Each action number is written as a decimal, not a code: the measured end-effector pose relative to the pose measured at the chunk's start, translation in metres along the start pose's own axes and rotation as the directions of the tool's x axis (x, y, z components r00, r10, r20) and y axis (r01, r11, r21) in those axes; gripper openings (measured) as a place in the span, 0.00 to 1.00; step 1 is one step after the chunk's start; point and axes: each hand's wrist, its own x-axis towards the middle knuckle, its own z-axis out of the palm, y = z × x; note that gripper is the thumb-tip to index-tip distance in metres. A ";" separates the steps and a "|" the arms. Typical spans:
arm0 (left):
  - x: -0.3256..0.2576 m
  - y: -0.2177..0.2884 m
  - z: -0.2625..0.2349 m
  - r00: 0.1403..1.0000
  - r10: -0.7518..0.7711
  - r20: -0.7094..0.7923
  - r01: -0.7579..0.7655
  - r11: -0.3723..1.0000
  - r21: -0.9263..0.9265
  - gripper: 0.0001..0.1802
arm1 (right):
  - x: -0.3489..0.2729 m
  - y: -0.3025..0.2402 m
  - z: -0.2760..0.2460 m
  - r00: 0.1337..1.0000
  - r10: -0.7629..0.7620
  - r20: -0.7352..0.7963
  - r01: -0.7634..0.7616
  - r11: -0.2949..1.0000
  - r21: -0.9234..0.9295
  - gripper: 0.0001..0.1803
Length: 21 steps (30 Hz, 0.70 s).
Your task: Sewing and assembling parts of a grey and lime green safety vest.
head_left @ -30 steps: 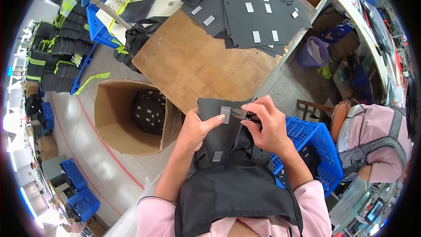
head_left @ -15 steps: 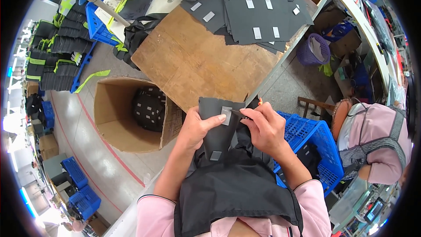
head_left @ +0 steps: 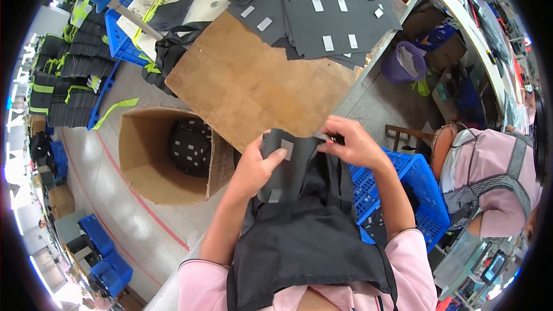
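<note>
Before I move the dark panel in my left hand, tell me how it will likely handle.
The dark panel looks thin, so it is probably light for its size. It likely flexes easily, since similar sheets piled ahead curve at the left. Its matte surface suggests little slip in the left hand.

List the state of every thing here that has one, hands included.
left hand: gripping the dark sheet, thumb on a pale patch
right hand: closed on a small tool, blurred
dark sheet: held, patched side up
cardboard box: open, patched pieces inside
blue crate: open, dark material inside
purple basket: open, pale material inside
sheet pile: overlapping, partly on the wooden board
</note>
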 end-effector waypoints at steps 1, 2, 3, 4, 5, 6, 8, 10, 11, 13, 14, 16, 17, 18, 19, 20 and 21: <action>0.000 -0.004 0.000 0.999 0.047 -0.026 -0.047 0.999 0.006 0.13 | -0.007 -0.005 -0.001 1.000 -0.010 -0.002 0.010 1.000 -0.019 0.12; 0.001 -0.004 0.002 0.998 0.047 -0.031 -0.047 0.999 0.005 0.13 | -0.011 -0.013 -0.001 0.999 0.042 0.019 -0.043 0.997 0.071 0.10; 0.001 0.000 0.007 0.999 0.019 -0.041 -0.023 0.995 -0.094 0.15 | -0.012 -0.013 0.003 0.999 0.050 0.013 -0.051 0.991 0.120 0.11; 0.001 0.002 0.011 0.999 -0.010 -0.050 0.001 0.981 -0.192 0.17 | -0.012 -0.013 0.008 0.998 0.058 0.008 -0.058 0.984 0.169 0.12; 0.003 -0.003 0.006 0.997 0.062 0.056 -0.047 0.969 -0.244 0.20 | -0.012 -0.014 0.014 0.998 0.063 0.003 -0.063 0.983 0.172 0.12; 0.003 -0.003 0.006 0.997 0.060 0.058 -0.044 0.969 -0.242 0.20 | -0.009 -0.013 0.020 0.968 0.252 -0.004 -0.230 0.890 0.395 0.12; 0.004 -0.002 0.007 0.993 0.052 0.109 -0.032 0.984 -0.176 0.22 | -0.008 -0.015 0.033 0.903 0.428 0.034 -0.362 0.718 0.595 0.12; 0.007 0.000 0.006 0.998 0.005 0.070 0.010 0.978 -0.208 0.21 | -0.015 -0.020 0.046 0.854 0.105 -0.509 -0.002 0.980 0.200 0.15; 0.009 -0.003 0.003 0.999 -0.043 0.007 0.044 0.968 -0.247 0.20 | -0.020 -0.020 0.049 0.826 -0.031 -0.562 0.061 0.998 0.033 0.16; 0.008 -0.008 0.000 0.995 -0.082 -0.056 0.063 0.956 -0.285 0.17 | -0.035 -0.021 0.051 0.846 -0.075 -0.529 0.038 0.996 -0.079 0.17; 0.006 -0.007 0.002 0.994 -0.084 -0.063 0.063 0.956 -0.287 0.17 | -0.039 -0.021 0.051 0.861 -0.114 -0.495 0.018 0.981 -0.195 0.18; 0.006 -0.001 0.010 0.995 -0.001 -0.100 -0.025 0.967 -0.255 0.16 | -0.033 -0.017 0.048 0.826 -0.265 -0.498 0.109 0.941 -0.321 0.19; 0.004 0.001 0.010 0.995 -0.002 -0.099 -0.023 0.967 -0.254 0.16 | -0.031 -0.018 0.048 0.825 -0.298 -0.480 0.127 0.926 -0.356 0.19; 0.004 0.003 0.011 0.995 0.019 -0.102 -0.042 0.972 -0.229 0.17 | -0.029 -0.019 0.046 0.823 -0.334 -0.460 0.148 0.907 -0.394 0.19; 0.004 0.005 0.012 0.994 0.040 -0.106 -0.062 0.977 -0.205 0.17 | -0.027 -0.017 0.047 0.822 -0.325 -0.468 0.146 0.914 -0.379 0.18; 0.004 0.007 0.012 0.994 0.043 -0.105 -0.064 0.977 -0.205 0.17 | -0.026 -0.017 0.045 0.821 -0.328 -0.467 0.147 0.913 -0.381 0.18; 0.003 0.008 0.011 0.994 0.038 -0.099 -0.056 0.982 -0.182 0.17 | -0.024 -0.017 0.044 0.820 -0.365 -0.440 0.167 0.889 -0.426 0.18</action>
